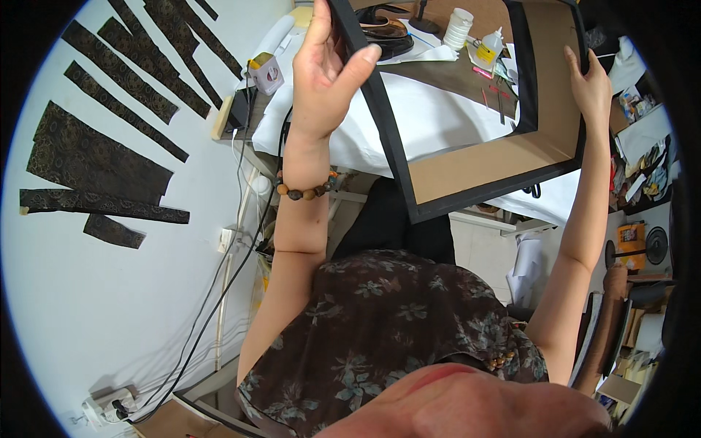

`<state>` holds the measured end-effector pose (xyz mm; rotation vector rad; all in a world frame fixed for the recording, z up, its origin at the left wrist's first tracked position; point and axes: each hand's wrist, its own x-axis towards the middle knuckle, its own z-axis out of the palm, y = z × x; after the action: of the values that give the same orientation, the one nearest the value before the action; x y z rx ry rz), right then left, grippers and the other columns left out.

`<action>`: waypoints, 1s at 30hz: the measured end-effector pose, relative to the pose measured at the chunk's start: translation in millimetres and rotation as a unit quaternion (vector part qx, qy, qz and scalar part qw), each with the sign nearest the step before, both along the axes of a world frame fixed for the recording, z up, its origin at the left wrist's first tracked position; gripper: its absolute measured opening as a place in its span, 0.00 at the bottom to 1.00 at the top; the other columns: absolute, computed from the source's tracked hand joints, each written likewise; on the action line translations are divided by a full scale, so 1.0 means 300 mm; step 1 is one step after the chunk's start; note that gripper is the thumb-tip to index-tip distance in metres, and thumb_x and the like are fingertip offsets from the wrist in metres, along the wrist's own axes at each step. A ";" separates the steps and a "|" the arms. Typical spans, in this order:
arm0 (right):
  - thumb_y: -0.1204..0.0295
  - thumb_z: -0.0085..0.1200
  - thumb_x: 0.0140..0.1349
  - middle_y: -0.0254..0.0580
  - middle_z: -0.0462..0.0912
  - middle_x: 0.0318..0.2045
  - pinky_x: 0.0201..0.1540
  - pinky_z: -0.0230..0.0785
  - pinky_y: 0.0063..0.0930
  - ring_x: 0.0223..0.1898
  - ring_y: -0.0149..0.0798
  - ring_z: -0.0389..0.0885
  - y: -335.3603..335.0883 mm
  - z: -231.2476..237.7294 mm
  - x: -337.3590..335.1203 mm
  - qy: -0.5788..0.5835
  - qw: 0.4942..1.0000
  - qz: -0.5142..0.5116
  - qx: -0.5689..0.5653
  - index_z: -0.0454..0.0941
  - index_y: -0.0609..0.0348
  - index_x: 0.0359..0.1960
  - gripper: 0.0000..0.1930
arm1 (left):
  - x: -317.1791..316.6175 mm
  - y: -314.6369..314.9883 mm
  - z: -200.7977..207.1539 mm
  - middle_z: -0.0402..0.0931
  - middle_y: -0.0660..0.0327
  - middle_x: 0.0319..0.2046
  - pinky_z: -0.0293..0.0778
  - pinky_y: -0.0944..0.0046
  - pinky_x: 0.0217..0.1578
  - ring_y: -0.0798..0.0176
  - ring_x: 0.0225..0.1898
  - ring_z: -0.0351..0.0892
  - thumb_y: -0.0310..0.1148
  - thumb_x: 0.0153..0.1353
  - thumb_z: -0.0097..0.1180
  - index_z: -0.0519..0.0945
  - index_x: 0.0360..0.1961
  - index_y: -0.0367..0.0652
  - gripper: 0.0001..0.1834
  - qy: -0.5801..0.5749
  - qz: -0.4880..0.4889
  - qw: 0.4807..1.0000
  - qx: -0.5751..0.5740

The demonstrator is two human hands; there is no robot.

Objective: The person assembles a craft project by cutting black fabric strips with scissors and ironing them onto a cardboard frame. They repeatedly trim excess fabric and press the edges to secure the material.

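Between my hands, raised and tilted over the table, is a rectangular cardboard frame [495,159] with black-covered edges and bare brown inner walls. Its middle is open, and the tabletop shows through. My left hand [321,91] grips the left side, thumb over the black edge and the other fingers upright along the outside. On the right side, my right hand [590,84] has its thumb at the upper rim; its remaining fingers are largely hidden behind the wall. The frame's far side runs out of the picture.
The table [445,95] holds white paper, a glue bottle [489,47], a ribbed white bottle [458,29], an iron [387,33] and a small box [267,73]. Dark patterned fabric pieces [95,153] hang on the left wall above black cables [212,314]. Crowded shelves [639,321] stand right.
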<state>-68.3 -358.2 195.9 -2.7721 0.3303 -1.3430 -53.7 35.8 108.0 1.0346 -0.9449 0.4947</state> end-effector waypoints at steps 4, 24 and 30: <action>0.41 0.50 0.62 0.58 0.84 0.38 0.47 0.74 0.41 0.45 0.56 0.83 -0.067 -0.035 0.015 0.010 1.000 -0.007 -0.005 0.76 0.61 0.56 0.35 | -0.007 -0.006 0.014 0.50 0.47 0.71 0.47 0.61 0.69 0.54 0.72 0.50 0.19 0.55 0.56 0.39 0.72 0.28 0.49 -0.043 0.025 0.996 0.071; 0.53 0.61 0.62 0.29 0.76 0.20 0.25 0.61 0.20 0.22 0.22 0.67 -0.093 -0.410 -0.056 0.033 0.933 0.162 0.319 0.82 0.66 0.37 0.23 | 0.109 -0.047 0.072 0.74 0.59 0.54 0.66 0.66 0.57 0.67 0.52 0.72 0.39 0.73 0.46 0.70 0.61 0.35 0.22 0.005 0.212 0.972 0.104; 0.58 0.65 0.60 0.26 0.77 0.21 0.24 0.58 0.16 0.21 0.19 0.66 -0.089 -0.499 -0.059 -0.104 0.880 0.189 0.424 0.83 0.66 0.36 0.19 | -0.015 0.077 -0.083 0.70 0.53 0.59 0.59 0.64 0.63 0.62 0.62 0.67 0.38 0.70 0.51 0.68 0.62 0.33 0.25 0.180 0.212 0.957 0.080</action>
<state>-86.0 -384.9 46.3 -1.8280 0.2580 -1.0319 -58.1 58.7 83.1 1.4302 -0.4397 0.5632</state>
